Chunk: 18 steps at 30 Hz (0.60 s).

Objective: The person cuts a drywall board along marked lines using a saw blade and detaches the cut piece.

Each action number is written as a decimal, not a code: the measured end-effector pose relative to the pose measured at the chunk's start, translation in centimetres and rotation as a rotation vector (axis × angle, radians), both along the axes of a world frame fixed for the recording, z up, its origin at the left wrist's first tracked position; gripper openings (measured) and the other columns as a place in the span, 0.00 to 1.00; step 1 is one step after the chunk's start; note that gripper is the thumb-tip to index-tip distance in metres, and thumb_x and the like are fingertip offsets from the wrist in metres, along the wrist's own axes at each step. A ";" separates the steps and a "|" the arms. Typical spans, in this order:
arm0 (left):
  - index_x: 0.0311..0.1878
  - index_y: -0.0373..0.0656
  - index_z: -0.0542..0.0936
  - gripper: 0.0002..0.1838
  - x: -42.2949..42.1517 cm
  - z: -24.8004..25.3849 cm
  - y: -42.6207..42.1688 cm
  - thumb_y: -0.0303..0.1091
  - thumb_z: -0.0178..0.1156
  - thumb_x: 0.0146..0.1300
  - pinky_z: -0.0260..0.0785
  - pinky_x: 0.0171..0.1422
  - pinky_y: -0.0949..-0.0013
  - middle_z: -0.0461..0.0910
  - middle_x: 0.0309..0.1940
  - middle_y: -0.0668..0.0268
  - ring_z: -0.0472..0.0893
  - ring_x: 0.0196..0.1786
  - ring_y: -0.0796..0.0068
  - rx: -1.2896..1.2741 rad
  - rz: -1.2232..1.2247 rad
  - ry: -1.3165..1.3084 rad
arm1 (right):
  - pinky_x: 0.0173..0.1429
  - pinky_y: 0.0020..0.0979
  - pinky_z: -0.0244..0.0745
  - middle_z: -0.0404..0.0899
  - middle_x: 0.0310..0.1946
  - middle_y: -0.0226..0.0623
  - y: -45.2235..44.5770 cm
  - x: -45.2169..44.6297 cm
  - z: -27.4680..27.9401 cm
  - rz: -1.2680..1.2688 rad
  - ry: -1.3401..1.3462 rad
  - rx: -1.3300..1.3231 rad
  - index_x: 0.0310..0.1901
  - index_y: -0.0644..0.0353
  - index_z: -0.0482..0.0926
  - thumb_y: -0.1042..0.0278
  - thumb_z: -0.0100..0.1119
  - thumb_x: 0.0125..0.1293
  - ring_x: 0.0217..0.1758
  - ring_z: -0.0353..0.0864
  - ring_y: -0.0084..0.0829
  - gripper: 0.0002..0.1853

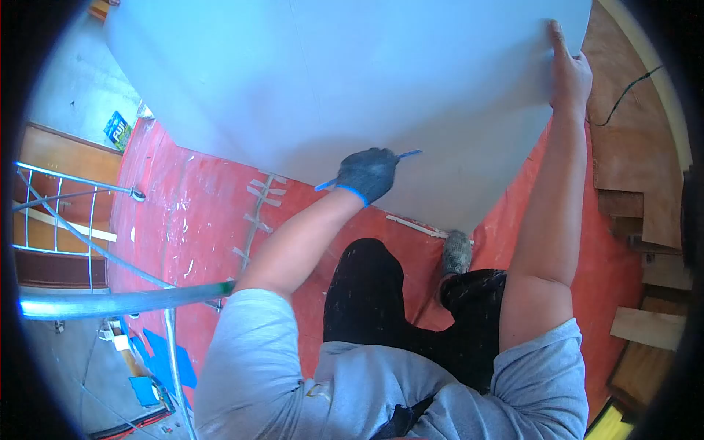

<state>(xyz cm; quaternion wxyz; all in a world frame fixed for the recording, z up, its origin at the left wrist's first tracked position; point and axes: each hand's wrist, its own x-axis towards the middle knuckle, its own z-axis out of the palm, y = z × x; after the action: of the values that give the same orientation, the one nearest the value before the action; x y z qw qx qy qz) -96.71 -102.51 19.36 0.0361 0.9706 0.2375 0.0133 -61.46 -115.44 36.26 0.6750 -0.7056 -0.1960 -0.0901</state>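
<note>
A large pale board (440, 95), like a drywall sheet, fills the upper middle of the head view, its lower corner near my shoe. My left hand (367, 174), in a dark grey glove with a blue cuff, is closed round a slim blue stick-like tool (409, 154). That tool sticks out on both sides of the fist, close to the board's lower edge; its exact kind is unclear. My bare right hand (570, 77) grips the board's right edge, thumb lying on the face and fingers hidden behind.
Red sheeting (205, 213) covers the floor, with taped seams and white flecks. A metal scaffold frame (125, 301) stands at the left, beside my left arm. Wooden boards (638, 154) lie along the right, with a dark cord (627, 92). My shoe (457, 253) stands near the board's corner.
</note>
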 end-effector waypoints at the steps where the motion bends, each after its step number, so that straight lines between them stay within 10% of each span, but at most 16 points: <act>1: 0.43 0.44 0.85 0.13 1.1 -0.2 0.4 0.38 0.52 0.72 0.81 0.49 0.43 0.88 0.42 0.50 0.88 0.43 0.46 -0.007 0.040 -0.001 | 0.58 0.36 0.75 0.85 0.48 0.43 0.1 0.6 0.3 -0.001 0.002 -0.051 0.55 0.71 0.83 0.23 0.70 0.57 0.51 0.82 0.33 0.49; 18: 0.48 0.45 0.86 0.13 0.0 0.4 0.3 0.37 0.53 0.72 0.80 0.51 0.43 0.87 0.41 0.50 0.88 0.47 0.47 -0.059 0.089 0.079 | 0.60 0.36 0.76 0.85 0.50 0.44 -0.7 -0.7 0.7 0.043 0.015 -0.047 0.56 0.73 0.83 0.25 0.72 0.58 0.53 0.83 0.34 0.48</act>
<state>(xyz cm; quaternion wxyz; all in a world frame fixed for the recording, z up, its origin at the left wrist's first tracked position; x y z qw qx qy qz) -96.74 -102.16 19.78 0.0545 0.9575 0.2818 -0.0302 -62.17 -116.12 36.93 0.6615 -0.7175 -0.2083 -0.0654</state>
